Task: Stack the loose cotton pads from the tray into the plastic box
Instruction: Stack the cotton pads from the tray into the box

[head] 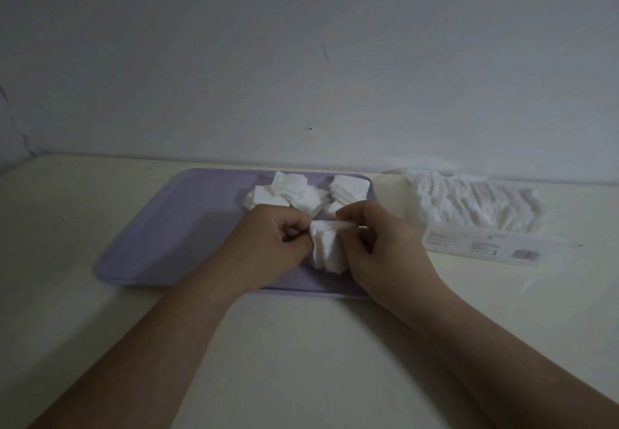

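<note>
A small bunch of cotton pads (326, 249) sits between the two hands, over the near right part of the purple tray (160, 227). The pads stand on their edges and fan out a little at the bottom, where they seem to touch the tray. The left hand (271, 244) is on the left side of the bunch. Its fingers (294, 227) are curled in and pinch the top left edge of the pads. The right hand (385, 247) is on the right side. Its fingers (348, 215) are bent over the top of the bunch and its thumb presses in from the side, so the pads are squeezed between both hands. Just behind the hands, more loose cotton pads (291, 194) lie in a messy heap on the far part of the tray. A smaller pile of pads (348, 187) lies next to it, near the tray's far right corner. The left half of the tray is bare. To the right of the tray, close to the wall (301, 60), is the clear plastic box (469, 207) with a bumpy row of white pads inside. A flat clear piece with a printed label (485, 247) lies in front of the box. All of this is on a pale table (301, 345).
</note>
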Demonstrator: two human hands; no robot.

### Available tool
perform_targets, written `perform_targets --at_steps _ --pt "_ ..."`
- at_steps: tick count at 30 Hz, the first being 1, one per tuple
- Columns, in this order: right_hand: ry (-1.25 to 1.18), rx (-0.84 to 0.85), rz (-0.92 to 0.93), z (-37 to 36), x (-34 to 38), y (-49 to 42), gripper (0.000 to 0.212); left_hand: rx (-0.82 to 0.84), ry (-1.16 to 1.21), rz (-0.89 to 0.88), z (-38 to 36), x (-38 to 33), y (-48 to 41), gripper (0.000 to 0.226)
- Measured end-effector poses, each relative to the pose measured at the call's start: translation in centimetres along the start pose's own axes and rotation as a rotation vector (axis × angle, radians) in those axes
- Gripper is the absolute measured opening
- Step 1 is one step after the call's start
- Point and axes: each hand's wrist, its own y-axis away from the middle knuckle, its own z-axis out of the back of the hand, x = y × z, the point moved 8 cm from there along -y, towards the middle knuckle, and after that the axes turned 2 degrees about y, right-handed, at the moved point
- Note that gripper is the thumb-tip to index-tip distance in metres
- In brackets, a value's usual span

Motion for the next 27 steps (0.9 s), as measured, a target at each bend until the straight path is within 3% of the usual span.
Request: perform_targets --at_steps 3,8,12,17,22,27 --pt "0.012 0.021 -0.005 -0.2 0.2 0.1 0.036 0.066 0.006 0.040 0.1 0.3 -0.1 0.007" --pt "0.000 0.069 -0.055 -0.2 0.2 0.3 0.042 0.229 0.048 0.078 -0.8 0.0 0.3 0.020" --pt "-0.042 0.107 -0.110 -0.4 0.2 0.4 0.049 0.217 0.048 0.083 -1.5 0.5 0.1 0.008" --pt "-0.135 0.161 -0.185 -0.8 0.1 0.5 0.074 0.195 0.083 0.003 -2.3 0.3 0.0 0.020" --pt "-0.207 0.218 -0.161 -1.1 0.3 0.6 0.073 0.118 -0.077 0.011 -1.4 1.8 -0.6 0.038" --pt "-0.358 0.347 -0.192 -1.9 0.0 0.7 0.103 0.134 -0.048 -0.031 -2.0 1.2 -0.2 0.027"
